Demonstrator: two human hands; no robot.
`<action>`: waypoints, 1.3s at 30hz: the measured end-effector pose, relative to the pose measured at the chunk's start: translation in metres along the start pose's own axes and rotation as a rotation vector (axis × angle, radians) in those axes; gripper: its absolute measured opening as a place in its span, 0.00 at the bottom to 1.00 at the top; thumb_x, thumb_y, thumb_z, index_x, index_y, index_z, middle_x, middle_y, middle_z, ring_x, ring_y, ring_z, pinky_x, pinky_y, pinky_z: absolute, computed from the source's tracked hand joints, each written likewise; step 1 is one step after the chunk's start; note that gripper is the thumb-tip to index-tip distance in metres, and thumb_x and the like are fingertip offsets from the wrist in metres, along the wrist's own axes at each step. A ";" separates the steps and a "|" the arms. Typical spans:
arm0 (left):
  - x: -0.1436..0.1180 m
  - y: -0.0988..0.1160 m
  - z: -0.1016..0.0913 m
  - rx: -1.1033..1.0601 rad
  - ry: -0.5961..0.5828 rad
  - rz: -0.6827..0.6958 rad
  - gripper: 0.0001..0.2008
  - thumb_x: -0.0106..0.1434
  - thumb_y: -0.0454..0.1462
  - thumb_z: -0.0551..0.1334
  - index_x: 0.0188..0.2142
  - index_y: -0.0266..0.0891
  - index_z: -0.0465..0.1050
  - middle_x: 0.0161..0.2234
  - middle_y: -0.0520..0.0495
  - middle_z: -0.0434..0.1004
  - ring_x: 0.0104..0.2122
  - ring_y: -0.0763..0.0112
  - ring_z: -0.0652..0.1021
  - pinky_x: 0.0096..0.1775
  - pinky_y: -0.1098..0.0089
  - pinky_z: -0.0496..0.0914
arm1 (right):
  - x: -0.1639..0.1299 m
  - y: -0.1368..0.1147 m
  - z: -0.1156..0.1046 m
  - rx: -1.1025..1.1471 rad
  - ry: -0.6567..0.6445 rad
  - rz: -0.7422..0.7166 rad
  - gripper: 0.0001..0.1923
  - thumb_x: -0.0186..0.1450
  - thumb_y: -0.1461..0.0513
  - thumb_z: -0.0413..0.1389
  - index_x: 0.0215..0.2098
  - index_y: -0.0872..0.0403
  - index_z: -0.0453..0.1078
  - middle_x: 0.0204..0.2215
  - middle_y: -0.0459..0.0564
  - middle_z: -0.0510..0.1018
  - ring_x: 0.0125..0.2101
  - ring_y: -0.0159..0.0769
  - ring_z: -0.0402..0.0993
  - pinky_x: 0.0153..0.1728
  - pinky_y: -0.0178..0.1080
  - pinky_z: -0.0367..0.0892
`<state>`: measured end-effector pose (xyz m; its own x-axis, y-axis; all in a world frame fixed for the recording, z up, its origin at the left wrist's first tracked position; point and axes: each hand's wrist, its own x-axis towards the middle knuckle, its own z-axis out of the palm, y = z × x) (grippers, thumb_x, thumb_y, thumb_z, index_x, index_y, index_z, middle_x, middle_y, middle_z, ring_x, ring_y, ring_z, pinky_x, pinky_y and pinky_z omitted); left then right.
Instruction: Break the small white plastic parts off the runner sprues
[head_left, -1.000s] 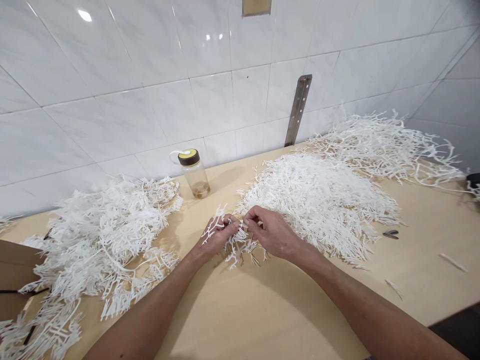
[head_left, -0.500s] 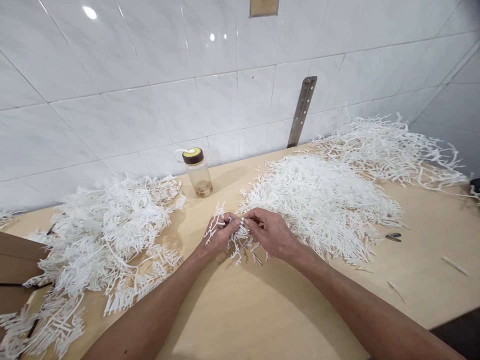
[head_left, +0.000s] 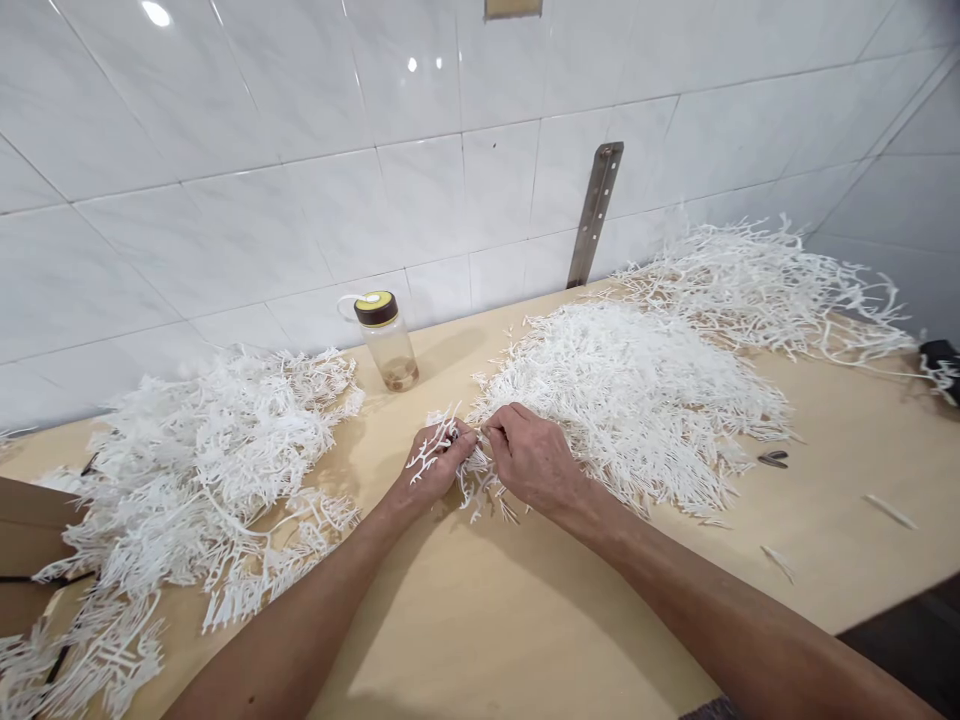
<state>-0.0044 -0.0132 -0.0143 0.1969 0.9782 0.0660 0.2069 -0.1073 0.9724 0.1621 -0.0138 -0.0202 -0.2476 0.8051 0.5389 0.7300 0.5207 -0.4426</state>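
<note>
— White plastic, thin and branching like coral: one sprig (head_left: pixel 450 462) pinched between both hands, just above the bare wood at the table's middle.
— Left hand (head_left: pixel 437 466)?
— Clenched round the sprig's left part, twigs fanning out past the knuckles.
— Right hand (head_left: pixel 529 457)?
— Fingertips nipped on the same sprig's stem, touching the left hand's fingers. More twigs hanging beneath both palms.
— Around them?
— Just beside the right hand, a dense heap (head_left: pixel 637 395) of short, spiky white pieces. Behind that, near the wall, a looser tangle (head_left: pixel 765 290) of longer, curling strands. Left of the hands, well apart, a sprawling mass of sprigs (head_left: pixel 202 470), feathery and flat.
— Anything not white?
— Clear plastic bottle (head_left: pixel 386 341), upright, dark lid with a yellow top, standing near the wall between the heaps. Small dark metal tool (head_left: pixel 772 459) lying right of the dense heap; exact kind too small to tell.
— Surface and room?
— Pale plywood table (head_left: pixel 525 620), smooth, matte. Glossy white tiled wall (head_left: pixel 262 180) behind, lamp glints on it, with a slanted metal strip (head_left: pixel 595 214) fixed to it. Brown cardboard (head_left: pixel 30 540) at the far left edge.
</note>
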 end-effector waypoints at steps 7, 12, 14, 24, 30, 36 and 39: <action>-0.003 0.003 -0.003 0.070 -0.005 0.091 0.16 0.61 0.49 0.62 0.27 0.39 0.71 0.21 0.53 0.67 0.23 0.74 0.66 0.27 0.72 0.61 | 0.009 0.003 -0.004 -0.138 0.021 0.083 0.09 0.68 0.67 0.48 0.31 0.56 0.66 0.28 0.52 0.74 0.24 0.34 0.67 0.25 0.35 0.56; -0.004 0.000 0.000 0.049 0.025 0.097 0.17 0.61 0.49 0.62 0.27 0.38 0.72 0.21 0.54 0.66 0.22 0.75 0.65 0.26 0.73 0.60 | 0.018 0.027 -0.017 -0.120 0.189 0.217 0.09 0.64 0.66 0.52 0.26 0.54 0.64 0.24 0.49 0.73 0.25 0.35 0.67 0.27 0.36 0.57; -0.002 -0.005 0.001 0.012 0.073 0.069 0.17 0.62 0.49 0.62 0.29 0.37 0.74 0.21 0.54 0.66 0.21 0.77 0.64 0.25 0.74 0.59 | 0.018 0.031 -0.018 -0.028 0.204 0.161 0.09 0.65 0.65 0.52 0.26 0.53 0.65 0.25 0.47 0.74 0.26 0.35 0.68 0.29 0.36 0.59; 0.002 -0.021 0.003 -0.107 0.157 0.032 0.16 0.60 0.49 0.64 0.29 0.37 0.75 0.22 0.52 0.71 0.21 0.76 0.68 0.25 0.74 0.61 | 0.012 0.032 -0.013 0.051 0.243 0.067 0.07 0.65 0.66 0.52 0.35 0.53 0.73 0.31 0.48 0.80 0.26 0.35 0.73 0.32 0.38 0.67; 0.002 -0.020 0.005 -0.115 0.136 0.039 0.17 0.61 0.50 0.63 0.30 0.37 0.73 0.22 0.52 0.70 0.23 0.73 0.71 0.27 0.72 0.63 | 0.010 0.014 -0.009 0.200 0.226 0.016 0.11 0.68 0.64 0.50 0.43 0.54 0.74 0.46 0.55 0.80 0.32 0.35 0.77 0.33 0.38 0.71; -0.001 -0.011 0.005 -0.123 0.129 0.047 0.17 0.60 0.50 0.64 0.29 0.37 0.73 0.22 0.53 0.67 0.24 0.73 0.68 0.29 0.71 0.63 | 0.005 -0.001 -0.002 0.290 0.009 0.056 0.11 0.68 0.61 0.53 0.44 0.55 0.76 0.40 0.53 0.82 0.28 0.34 0.76 0.32 0.37 0.70; -0.001 -0.009 0.006 -0.111 0.136 0.035 0.17 0.59 0.50 0.64 0.29 0.37 0.73 0.21 0.54 0.66 0.23 0.74 0.67 0.28 0.72 0.61 | 0.005 0.001 -0.002 0.313 -0.025 0.096 0.11 0.68 0.60 0.53 0.40 0.53 0.77 0.34 0.50 0.83 0.26 0.33 0.74 0.30 0.36 0.68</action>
<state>-0.0011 -0.0147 -0.0243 0.0694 0.9901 0.1221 0.0935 -0.1283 0.9873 0.1628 -0.0099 -0.0158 -0.2054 0.8594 0.4683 0.5204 0.5012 -0.6914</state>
